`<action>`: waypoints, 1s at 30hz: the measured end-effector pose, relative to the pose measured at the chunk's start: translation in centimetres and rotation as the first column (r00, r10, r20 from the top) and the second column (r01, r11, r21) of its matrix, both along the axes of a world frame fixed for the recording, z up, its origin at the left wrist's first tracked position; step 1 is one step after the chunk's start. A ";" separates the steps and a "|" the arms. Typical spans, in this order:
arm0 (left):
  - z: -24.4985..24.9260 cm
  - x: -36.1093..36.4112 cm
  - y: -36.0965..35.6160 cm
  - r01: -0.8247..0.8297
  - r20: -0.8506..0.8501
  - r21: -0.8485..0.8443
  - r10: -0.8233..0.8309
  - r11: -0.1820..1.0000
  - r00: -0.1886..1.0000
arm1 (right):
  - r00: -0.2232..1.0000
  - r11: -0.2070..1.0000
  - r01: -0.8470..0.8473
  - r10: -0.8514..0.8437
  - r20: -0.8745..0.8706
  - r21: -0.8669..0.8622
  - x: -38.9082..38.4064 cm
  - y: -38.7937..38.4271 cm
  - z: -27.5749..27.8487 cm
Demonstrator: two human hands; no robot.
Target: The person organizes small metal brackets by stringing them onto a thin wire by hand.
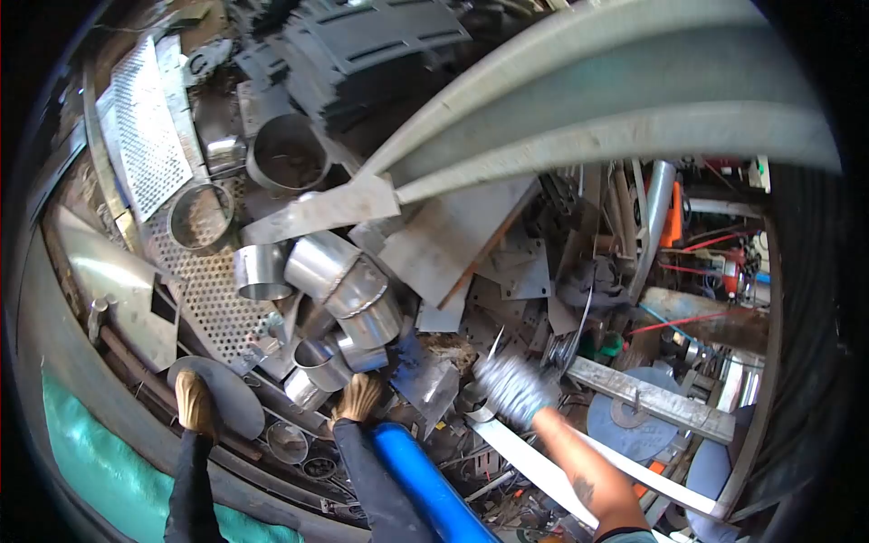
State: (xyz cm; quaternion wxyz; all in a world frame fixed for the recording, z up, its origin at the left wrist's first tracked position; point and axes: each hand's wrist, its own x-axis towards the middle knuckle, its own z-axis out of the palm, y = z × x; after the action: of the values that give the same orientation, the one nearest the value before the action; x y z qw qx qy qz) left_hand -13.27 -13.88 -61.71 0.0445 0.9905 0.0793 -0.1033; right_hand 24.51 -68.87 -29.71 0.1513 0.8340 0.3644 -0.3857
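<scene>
Hovering blurred, right hand sits just beside pale metal strip.

right hand in speckled grey glove, dark trousers, tan boots

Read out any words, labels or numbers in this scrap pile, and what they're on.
No text can be read.
Mark on the forearm behind the right hand: too blurred.
The red machine at right: too small.
The pipes, perforated sheet, blue tube: no lettering shows.
</scene>
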 end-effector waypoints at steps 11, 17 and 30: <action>57.4 -6.6 1.7 -0.966 -0.691 -0.123 0.679 0.228 0.249 | -0.348 0.079 0.902 -0.446 -0.825 -0.424 -22.9 44.2 26.3; 57.0 -10.5 8.7 -0.637 0.083 -0.661 0.882 0.397 0.465 | -0.476 0.064 0.861 -0.250 -0.843 -0.505 -23.7 58.1 46.4; 93.6 -9.0 23.0 -0.080 -0.310 -0.858 0.389 -0.507 0.868 | -0.824 0.076 0.534 0.272 -0.498 -0.842 -22.3 70.3 65.0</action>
State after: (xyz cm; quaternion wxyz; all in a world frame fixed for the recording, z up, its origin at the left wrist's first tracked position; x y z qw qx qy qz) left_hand -22.27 9.15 31.86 0.8801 0.4365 0.1861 -0.0141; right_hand 2.24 1.45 35.30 -0.7194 0.0764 -0.2622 -0.6387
